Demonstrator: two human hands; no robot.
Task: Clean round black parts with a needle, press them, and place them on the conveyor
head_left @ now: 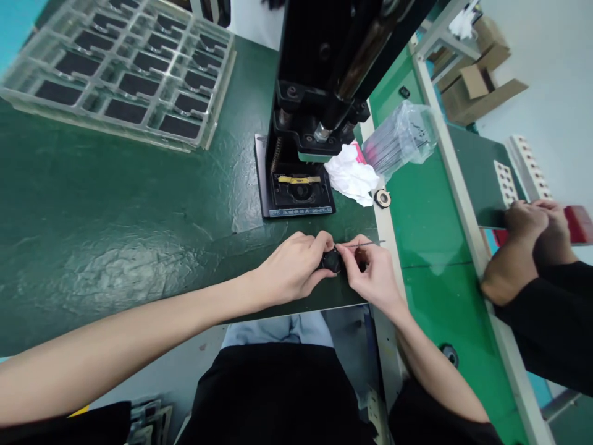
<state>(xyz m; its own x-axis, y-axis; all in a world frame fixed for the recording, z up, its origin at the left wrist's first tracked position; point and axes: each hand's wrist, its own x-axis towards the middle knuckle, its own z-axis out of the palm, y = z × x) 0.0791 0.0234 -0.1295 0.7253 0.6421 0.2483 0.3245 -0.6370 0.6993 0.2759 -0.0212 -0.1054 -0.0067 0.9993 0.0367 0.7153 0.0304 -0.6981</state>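
Near the front edge of the green table, my left hand (299, 262) is closed around a small round black part (331, 261), gripping it between thumb and fingers. My right hand (370, 269) touches its right side, the fingertips pinching a thin dark rod (370, 245) that points right. What the rod's tip meets is hidden by the fingers. Just beyond the hands stands a black press (319, 93). On its base lies a fixture (301, 196) with a round recess and a yellow strip (299, 180) across it.
Stacked clear trays (152, 133) with dark pads lie at the back left. White cloth (352, 176) and a plastic bag of thin rods (398, 142) sit right of the press. A round part (382, 198) rests on the rail. Another person's hands (532, 222) work at the far right.
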